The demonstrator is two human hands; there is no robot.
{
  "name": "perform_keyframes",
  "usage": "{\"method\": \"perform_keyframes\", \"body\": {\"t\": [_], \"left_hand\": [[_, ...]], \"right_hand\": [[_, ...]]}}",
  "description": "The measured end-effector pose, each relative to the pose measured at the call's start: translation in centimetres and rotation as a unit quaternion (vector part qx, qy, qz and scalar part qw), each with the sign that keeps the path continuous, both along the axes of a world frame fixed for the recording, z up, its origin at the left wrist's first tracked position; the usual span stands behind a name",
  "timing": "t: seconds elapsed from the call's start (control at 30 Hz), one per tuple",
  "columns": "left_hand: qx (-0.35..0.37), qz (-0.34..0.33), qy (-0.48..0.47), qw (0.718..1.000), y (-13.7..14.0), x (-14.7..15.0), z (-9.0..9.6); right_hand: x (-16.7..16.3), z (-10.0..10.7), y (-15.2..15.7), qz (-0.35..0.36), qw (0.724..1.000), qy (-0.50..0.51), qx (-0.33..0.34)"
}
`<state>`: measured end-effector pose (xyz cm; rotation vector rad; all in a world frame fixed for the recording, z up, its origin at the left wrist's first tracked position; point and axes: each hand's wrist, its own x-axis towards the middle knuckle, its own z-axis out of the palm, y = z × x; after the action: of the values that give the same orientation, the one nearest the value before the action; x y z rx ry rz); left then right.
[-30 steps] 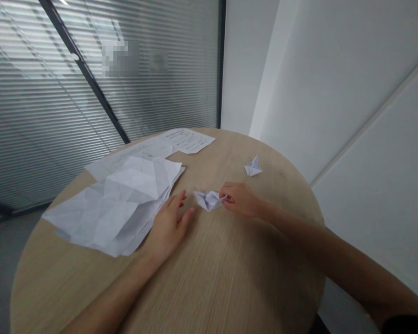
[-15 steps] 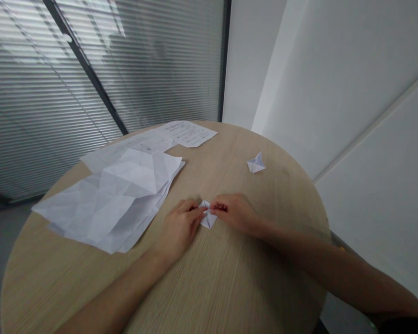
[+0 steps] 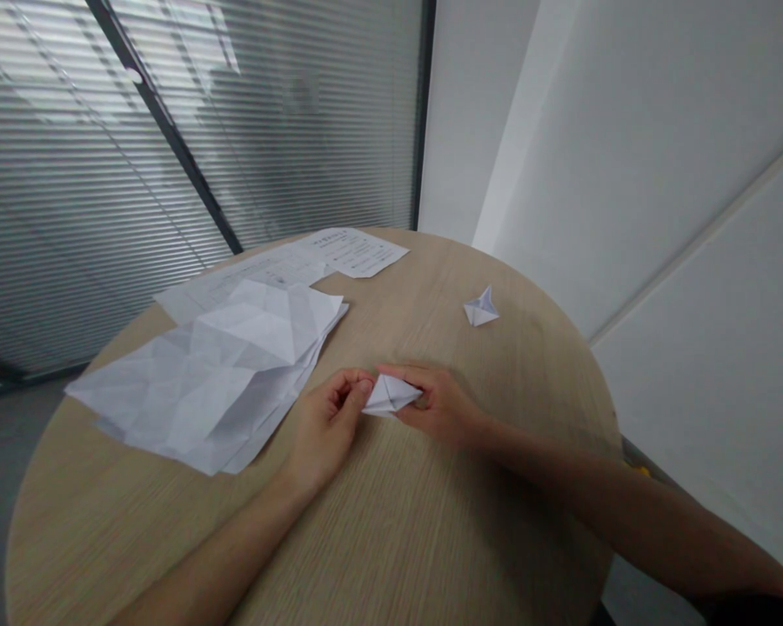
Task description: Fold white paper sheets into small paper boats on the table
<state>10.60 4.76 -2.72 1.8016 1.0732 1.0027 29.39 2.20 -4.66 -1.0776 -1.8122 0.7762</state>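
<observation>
A small folded white paper piece (image 3: 390,395) with crease lines is held between my two hands over the wooden table. My left hand (image 3: 331,416) pinches its left corner between thumb and curled fingers. From the other side, my right hand (image 3: 438,402) grips the paper, one finger along its far edge and the others at its right and underneath. Part of the paper's right side is hidden by those fingers. Farther off to the right lies a second folded paper piece (image 3: 481,307), with one point sticking up.
Creased white sheets (image 3: 202,382) lie in a loose stack on the table's left. Behind them are printed sheets (image 3: 358,251) near the far edge of the round table (image 3: 378,539). A blind-covered glass partition (image 3: 313,130) and a white wall (image 3: 659,174) stand beyond.
The folded paper has been tilted up from its flatter position, showing a different face. My right fingers have shifted from a pinch at its middle to around its right side.
</observation>
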Motion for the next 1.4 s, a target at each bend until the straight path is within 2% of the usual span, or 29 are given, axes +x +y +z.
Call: {"method": "perform_keyframes", "body": {"t": [0.1,0.2,0.27,0.37,0.43,0.5,0.7,0.87,1.0,1.07,1.17,1.23,1.33,1.4], "left_hand": [[0.067,-0.045,0.063,0.995,-0.7,-0.2,0.3],[0.185,-0.087,0.146,0.968,-1.0,-0.3,0.0],[0.261,-0.082,0.213,0.938,-1.1,-0.2,-0.3],[0.331,-0.060,0.288,0.896,-1.1,0.0,-0.6],[0.355,-0.047,0.304,0.883,-1.2,0.0,-0.7],[0.361,-0.032,0.299,0.883,-1.3,-0.1,-0.6],[0.328,0.010,0.233,0.915,-1.5,-0.2,-0.7],[0.294,0.057,0.187,0.936,-1.6,-0.1,-0.6],[0.147,0.033,0.084,0.985,-1.2,-0.2,-0.3],[0.067,0.003,0.004,0.998,-0.7,-0.4,-0.1],[-0.023,-0.054,-0.079,0.995,-0.2,-0.5,0.1],[-0.069,-0.082,-0.096,0.990,-0.1,-0.5,0.1],[-0.077,-0.059,-0.089,0.991,-0.2,-0.4,-0.1],[-0.067,-0.044,-0.084,0.993,-0.3,-0.3,-0.3]], "right_hand": [[-0.4,-0.4,0.1,-0.021,0.999,0.005,-0.030],[-0.5,-0.4,0.0,-0.050,0.998,-0.002,-0.036],[-0.6,-0.1,-0.2,-0.068,0.997,-0.020,-0.036],[-1.0,0.3,-0.6,-0.094,0.995,-0.032,-0.019],[-1.2,0.5,-0.8,-0.117,0.993,-0.019,-0.008],[-1.5,0.5,-1.0,-0.133,0.991,-0.002,-0.015],[-2.0,0.3,-1.6,-0.169,0.986,0.006,-0.019],[-2.3,0.2,-1.7,-0.163,0.986,0.032,-0.030],[-1.8,0.2,-1.4,-0.144,0.988,0.044,-0.042],[-1.3,0.2,-1.0,-0.114,0.989,0.074,-0.049],[-0.7,0.1,-0.5,-0.087,0.989,0.113,-0.046],[-0.4,0.1,-0.3,-0.082,0.989,0.122,-0.033],[-0.1,-0.1,-0.2,-0.057,0.989,0.133,-0.028],[-0.1,-0.3,-0.1,-0.039,0.984,0.163,-0.066]]}}
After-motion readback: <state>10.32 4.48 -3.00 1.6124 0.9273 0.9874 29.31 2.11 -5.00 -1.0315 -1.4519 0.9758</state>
